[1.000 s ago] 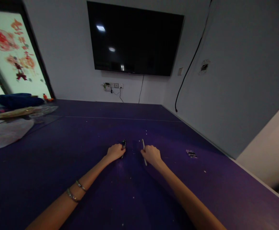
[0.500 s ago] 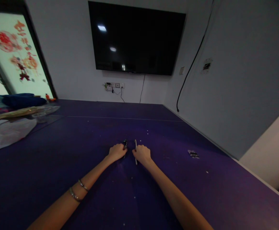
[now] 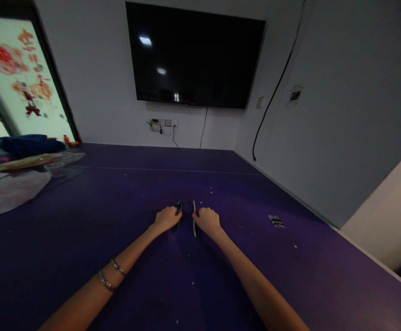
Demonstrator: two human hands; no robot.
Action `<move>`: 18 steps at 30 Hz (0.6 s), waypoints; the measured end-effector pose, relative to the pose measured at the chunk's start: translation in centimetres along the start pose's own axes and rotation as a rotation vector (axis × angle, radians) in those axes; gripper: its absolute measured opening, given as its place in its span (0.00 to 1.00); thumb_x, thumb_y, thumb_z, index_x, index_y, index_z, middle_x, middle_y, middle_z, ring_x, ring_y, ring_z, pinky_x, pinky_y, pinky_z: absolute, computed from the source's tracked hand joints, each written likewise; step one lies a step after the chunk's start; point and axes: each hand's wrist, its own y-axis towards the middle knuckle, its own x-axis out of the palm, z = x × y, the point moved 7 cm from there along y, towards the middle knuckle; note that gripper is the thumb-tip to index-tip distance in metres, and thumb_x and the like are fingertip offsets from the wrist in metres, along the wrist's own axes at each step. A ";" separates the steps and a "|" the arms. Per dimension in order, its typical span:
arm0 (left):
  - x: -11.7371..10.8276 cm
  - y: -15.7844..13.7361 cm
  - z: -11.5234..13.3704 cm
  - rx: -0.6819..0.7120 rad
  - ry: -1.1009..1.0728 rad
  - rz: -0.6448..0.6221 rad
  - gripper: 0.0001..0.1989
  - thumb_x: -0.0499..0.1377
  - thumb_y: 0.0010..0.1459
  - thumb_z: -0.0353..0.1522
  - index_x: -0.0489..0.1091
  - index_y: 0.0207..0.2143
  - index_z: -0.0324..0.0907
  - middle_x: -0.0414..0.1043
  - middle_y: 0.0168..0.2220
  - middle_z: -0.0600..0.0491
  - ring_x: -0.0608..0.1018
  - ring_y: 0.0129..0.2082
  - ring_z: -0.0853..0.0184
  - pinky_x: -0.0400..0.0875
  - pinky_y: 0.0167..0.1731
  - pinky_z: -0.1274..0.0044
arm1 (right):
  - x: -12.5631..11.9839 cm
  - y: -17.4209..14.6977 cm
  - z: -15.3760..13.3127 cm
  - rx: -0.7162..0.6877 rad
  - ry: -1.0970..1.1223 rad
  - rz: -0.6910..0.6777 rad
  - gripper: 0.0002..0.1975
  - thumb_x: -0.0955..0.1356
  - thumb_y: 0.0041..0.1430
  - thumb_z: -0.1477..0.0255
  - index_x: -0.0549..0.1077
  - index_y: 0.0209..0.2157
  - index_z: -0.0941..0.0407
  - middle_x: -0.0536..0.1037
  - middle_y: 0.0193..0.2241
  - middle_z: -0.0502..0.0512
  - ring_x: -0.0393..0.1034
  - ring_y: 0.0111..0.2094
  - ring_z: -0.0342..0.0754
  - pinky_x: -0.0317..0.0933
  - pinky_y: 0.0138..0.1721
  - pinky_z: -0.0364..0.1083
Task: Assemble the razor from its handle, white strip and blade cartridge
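My left hand (image 3: pixel 167 218) is closed around a small dark object (image 3: pixel 179 208) with a thin pale edge. Most of that object is hidden by the fingers, so its kind is unclear. A short gap to the right, my right hand (image 3: pixel 208 219) pinches a slim, pale, slightly curved piece (image 3: pixel 194 225) seen edge-on, with a dark tip at its far end. Both pieces stand roughly upright just over the dark purple tabletop (image 3: pixel 134 271), apart from each other. Two bracelets (image 3: pixel 106 280) circle my left forearm.
A small clear packet with dark contents (image 3: pixel 276 221) lies to the right. Several pale specks dot the surface. At the left edge are plastic bags (image 3: pixel 12 195) and dark blue cloth (image 3: pixel 31 145). A television (image 3: pixel 197 55) hangs ahead; a black cable (image 3: pixel 272 99) dangles at the right wall.
My right hand has shifted slightly to the right against the pale piece, still gripping it. The left hand keeps its hold. The whole view has moved slightly.
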 end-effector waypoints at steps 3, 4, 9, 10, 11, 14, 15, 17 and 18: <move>-0.8 0.5 -1.1 -0.028 -0.033 0.048 0.20 0.45 0.57 0.43 0.71 0.32 0.42 0.74 0.34 0.47 0.76 0.36 0.60 0.66 0.32 0.73 | -1.3 0.2 3.4 0.009 0.034 0.002 0.17 0.60 0.55 0.62 0.75 0.32 0.58 0.77 0.32 0.61 0.73 0.34 0.54 0.63 0.34 0.47; -1.1 0.7 -1.7 -0.044 -0.041 0.075 0.19 0.45 0.57 0.43 0.71 0.32 0.42 0.73 0.34 0.48 0.75 0.36 0.61 0.66 0.33 0.73 | -2.0 0.3 4.9 -0.006 0.065 0.011 0.15 0.61 0.55 0.63 0.75 0.33 0.57 0.77 0.32 0.59 0.73 0.34 0.52 0.62 0.34 0.46; -3.3 1.7 -5.2 -0.028 -0.006 0.325 0.14 0.47 0.56 0.37 0.68 0.35 0.39 0.68 0.39 0.44 0.72 0.41 0.61 0.65 0.37 0.74 | -6.0 0.6 15.2 -0.131 0.196 0.065 0.16 0.65 0.47 0.73 0.74 0.40 0.56 0.76 0.39 0.57 0.71 0.37 0.48 0.61 0.38 0.43; -3.2 2.0 -6.2 -0.048 0.016 0.339 0.14 0.47 0.56 0.37 0.68 0.35 0.38 0.67 0.39 0.44 0.71 0.41 0.60 0.65 0.38 0.73 | -6.7 0.5 17.7 -0.121 0.196 0.071 0.17 0.66 0.45 0.74 0.74 0.40 0.57 0.76 0.39 0.58 0.71 0.36 0.48 0.62 0.38 0.43; -3.0 2.3 -7.1 -0.070 0.039 0.345 0.15 0.47 0.56 0.37 0.68 0.36 0.37 0.67 0.38 0.43 0.71 0.41 0.59 0.65 0.39 0.71 | -7.2 0.3 20.2 -0.102 0.198 0.069 0.19 0.66 0.43 0.75 0.74 0.41 0.56 0.75 0.40 0.57 0.71 0.35 0.48 0.62 0.38 0.44; -2.0 3.4 -9.4 -0.093 0.057 0.344 0.16 0.47 0.56 0.37 0.67 0.39 0.37 0.67 0.39 0.42 0.71 0.41 0.57 0.64 0.40 0.69 | -8.3 -0.5 26.9 0.003 0.151 0.033 0.23 0.67 0.38 0.76 0.74 0.42 0.59 0.76 0.38 0.59 0.71 0.34 0.51 0.63 0.36 0.45; -1.5 3.7 -9.9 -0.084 0.051 0.342 0.16 0.47 0.56 0.38 0.67 0.39 0.37 0.68 0.39 0.43 0.71 0.42 0.57 0.64 0.41 0.69 | -8.4 -0.8 28.6 0.032 0.143 0.017 0.24 0.68 0.37 0.75 0.74 0.42 0.60 0.76 0.38 0.61 0.71 0.34 0.52 0.64 0.36 0.46; -0.9 4.2 -10.5 -0.062 0.044 0.349 0.16 0.47 0.56 0.37 0.67 0.39 0.38 0.69 0.40 0.43 0.70 0.44 0.57 0.63 0.42 0.69 | -8.3 -1.5 31.1 0.061 0.164 -0.019 0.23 0.69 0.36 0.73 0.75 0.40 0.60 0.77 0.35 0.60 0.72 0.34 0.54 0.64 0.35 0.47; -0.7 4.4 -10.7 -0.055 0.044 0.351 0.16 0.47 0.56 0.37 0.67 0.39 0.38 0.69 0.40 0.44 0.70 0.44 0.57 0.63 0.43 0.69 | -8.2 -1.8 31.9 0.051 0.191 -0.039 0.23 0.68 0.35 0.72 0.75 0.40 0.59 0.78 0.34 0.59 0.72 0.33 0.53 0.65 0.34 0.46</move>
